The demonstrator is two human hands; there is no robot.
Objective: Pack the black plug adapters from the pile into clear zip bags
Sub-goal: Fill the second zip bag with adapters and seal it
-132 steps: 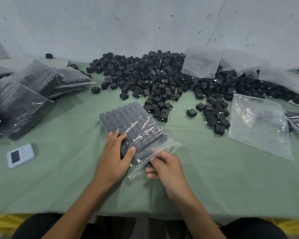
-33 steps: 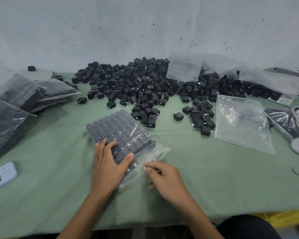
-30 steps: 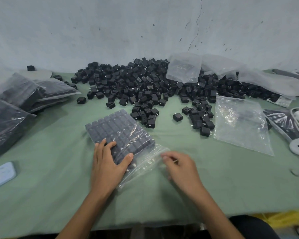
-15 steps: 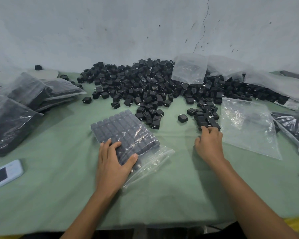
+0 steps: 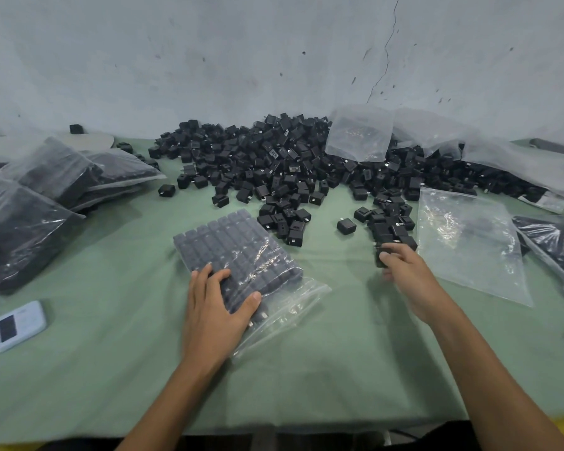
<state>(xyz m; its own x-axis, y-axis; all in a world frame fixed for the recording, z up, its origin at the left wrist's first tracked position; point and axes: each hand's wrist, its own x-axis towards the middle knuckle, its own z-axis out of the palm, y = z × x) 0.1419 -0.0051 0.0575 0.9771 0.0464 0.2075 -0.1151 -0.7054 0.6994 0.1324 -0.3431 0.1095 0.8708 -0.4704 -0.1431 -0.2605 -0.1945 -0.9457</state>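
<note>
Adapters: black, matt.
Filled bag: clear film, glare streaks, grid of dark grey blocks inside.
Empty bag: clear, white glints.
Cloth: plain sage green.
Wall: pale grey, dark specks, one thin crack.
Device: white, black screen.

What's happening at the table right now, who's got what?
A person is bagging black plug adapters at a green-covered table. The left hand lies flat on a clear zip bag already packed with neat rows of adapters, holding it down. The right hand pinches a single adapter at the near edge of the loose pile. Filled bags are stacked on the left, and an empty bag lies on the right.
</note>
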